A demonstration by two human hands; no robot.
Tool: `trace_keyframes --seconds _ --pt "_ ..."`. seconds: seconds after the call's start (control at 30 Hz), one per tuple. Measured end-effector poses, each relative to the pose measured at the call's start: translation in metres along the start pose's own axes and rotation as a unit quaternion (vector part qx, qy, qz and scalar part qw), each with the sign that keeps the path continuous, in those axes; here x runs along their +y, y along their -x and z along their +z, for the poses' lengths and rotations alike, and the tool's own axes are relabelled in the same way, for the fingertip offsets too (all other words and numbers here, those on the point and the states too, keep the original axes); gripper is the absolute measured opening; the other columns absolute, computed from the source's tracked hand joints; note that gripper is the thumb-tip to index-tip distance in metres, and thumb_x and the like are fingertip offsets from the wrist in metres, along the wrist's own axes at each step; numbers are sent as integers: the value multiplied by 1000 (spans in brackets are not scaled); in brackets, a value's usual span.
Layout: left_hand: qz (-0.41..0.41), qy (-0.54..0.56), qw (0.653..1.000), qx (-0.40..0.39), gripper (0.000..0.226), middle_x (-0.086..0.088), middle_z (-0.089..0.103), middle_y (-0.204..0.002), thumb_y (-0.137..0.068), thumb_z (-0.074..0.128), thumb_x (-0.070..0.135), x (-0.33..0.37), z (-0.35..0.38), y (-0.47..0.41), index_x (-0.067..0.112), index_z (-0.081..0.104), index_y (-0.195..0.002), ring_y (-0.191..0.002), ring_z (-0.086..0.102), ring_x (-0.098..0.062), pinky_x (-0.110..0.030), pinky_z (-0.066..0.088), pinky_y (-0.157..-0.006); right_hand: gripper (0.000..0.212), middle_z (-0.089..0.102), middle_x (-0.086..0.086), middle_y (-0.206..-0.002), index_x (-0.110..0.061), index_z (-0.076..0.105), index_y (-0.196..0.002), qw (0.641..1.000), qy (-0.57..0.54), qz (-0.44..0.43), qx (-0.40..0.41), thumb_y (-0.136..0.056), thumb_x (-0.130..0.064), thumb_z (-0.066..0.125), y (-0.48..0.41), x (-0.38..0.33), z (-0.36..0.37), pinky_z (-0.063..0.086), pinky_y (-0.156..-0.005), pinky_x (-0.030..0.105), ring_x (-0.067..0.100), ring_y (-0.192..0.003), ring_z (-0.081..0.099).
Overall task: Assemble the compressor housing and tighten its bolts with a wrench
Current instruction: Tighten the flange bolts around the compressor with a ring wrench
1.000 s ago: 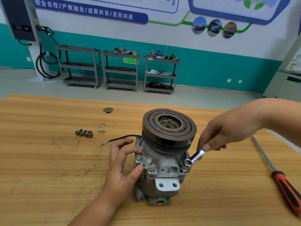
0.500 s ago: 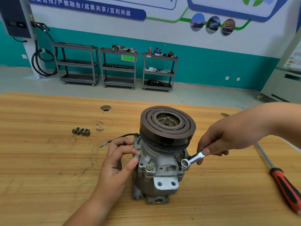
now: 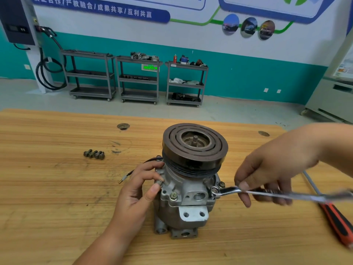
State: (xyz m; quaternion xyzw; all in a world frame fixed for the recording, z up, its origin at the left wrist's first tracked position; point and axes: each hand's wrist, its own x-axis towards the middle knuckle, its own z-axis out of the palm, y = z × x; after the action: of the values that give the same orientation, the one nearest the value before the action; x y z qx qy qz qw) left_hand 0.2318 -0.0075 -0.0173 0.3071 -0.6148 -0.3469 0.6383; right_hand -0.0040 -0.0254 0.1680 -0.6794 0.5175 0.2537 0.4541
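Note:
A grey metal compressor (image 3: 188, 190) stands upright on the wooden table (image 3: 57, 197), its dark pulley (image 3: 194, 148) on top. My left hand (image 3: 140, 186) holds the housing's left side, thumb beside a bolt (image 3: 159, 182) on the flange. My right hand (image 3: 267, 173) grips a silver wrench (image 3: 235, 191), whose ring end sits on a bolt at the housing's right flange. The wrench handle runs out to the right and is blurred. Another bolt (image 3: 173, 196) sits at the front of the flange.
Several loose bolts (image 3: 94, 154) lie on the table to the left. A red-and-black screwdriver (image 3: 336, 222) lies at the right edge. A black wire (image 3: 137, 169) trails from the compressor behind my left hand. Metal carts (image 3: 139, 79) stand by the far wall.
My right hand has swung the wrench handle out to the right, toward me, with the ring end staying on the bolt. My left hand stays on the housing.

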Motion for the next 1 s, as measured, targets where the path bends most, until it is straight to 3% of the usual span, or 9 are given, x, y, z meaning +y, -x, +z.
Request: trace_keyframes --seconds 0.17,0.3,0.37,0.43,0.53,0.6,0.7,0.83,1.0 --pt "3 -3 1000 -4 14 17 62 -116 -82 54 34 -2 0 1 39 67 -86 -118 55 -11 -28 46 -98 21 59 7 -63 -8 59 -86 915 -376 -126 -73 -94 -23 47 -4 14 54 54 -45 25 20 -48 65" --pt "7 -2 1000 -5 17 18 62 -116 -83 53 33 -1 1 1 40 68 -87 -118 54 -8 -21 44 -96 20 54 22 -55 3 69 -64 722 -656 -218 33 -70 -12 57 -17 -5 106 45 -31 28 30 -37 57" --pt "14 -4 1000 -6 19 19 62 -115 -84 52 31 -1 1 1 40 68 -88 -117 54 -6 -19 44 -96 18 58 25 -58 5 71 -62 669 -693 -256 82 -65 -8 59 -21 -14 122 47 -32 31 33 -39 59" --pt "25 -12 1000 -4 20 19 62 -116 -84 51 30 0 1 1 40 68 -90 -118 54 -7 -19 43 -96 9 66 24 -69 5 74 -73 672 -680 -278 94 -70 -3 71 -21 -15 129 51 -36 33 35 -50 65" --pt "21 -26 999 -6 14 19 61 -117 -85 54 36 -2 1 2 41 66 -92 -120 53 -9 -23 43 -98 47 65 15 -70 0 73 -95 697 -647 -309 28 -51 -5 86 -16 -4 126 53 -48 30 29 -57 66" --pt "20 -32 999 -6 16 18 60 -118 -84 59 52 -1 2 2 41 64 -96 -121 53 -13 -25 43 -99 55 58 5 -65 -7 73 -103 765 -566 -298 76 -53 -20 89 -12 8 120 46 -53 24 16 -55 56" --pt "22 -27 999 -5 25 16 59 -119 -83 60 58 -2 2 3 41 60 -101 -121 53 -14 -24 42 -99 39 53 -11 -63 -21 68 -106 898 -198 -237 312 -85 -48 49 -3 28 98 39 -61 18 2 -58 45" --pt "18 -27 999 -14 14 19 59 -118 -84 53 35 -4 1 4 42 61 -94 -121 52 -11 -24 43 -98 40 55 -22 -78 -38 51 -95 887 135 -195 395 -76 -64 26 10 33 65 38 -62 14 2 -72 50" --pt "18 -35 999 -11 16 19 59 -118 -84 52 35 -5 2 3 42 61 -95 -120 52 -10 -23 42 -98 49 59 -17 -100 -36 55 -114 903 260 -142 310 -82 -59 25 0 28 25 45 -84 32 2 -90 54"
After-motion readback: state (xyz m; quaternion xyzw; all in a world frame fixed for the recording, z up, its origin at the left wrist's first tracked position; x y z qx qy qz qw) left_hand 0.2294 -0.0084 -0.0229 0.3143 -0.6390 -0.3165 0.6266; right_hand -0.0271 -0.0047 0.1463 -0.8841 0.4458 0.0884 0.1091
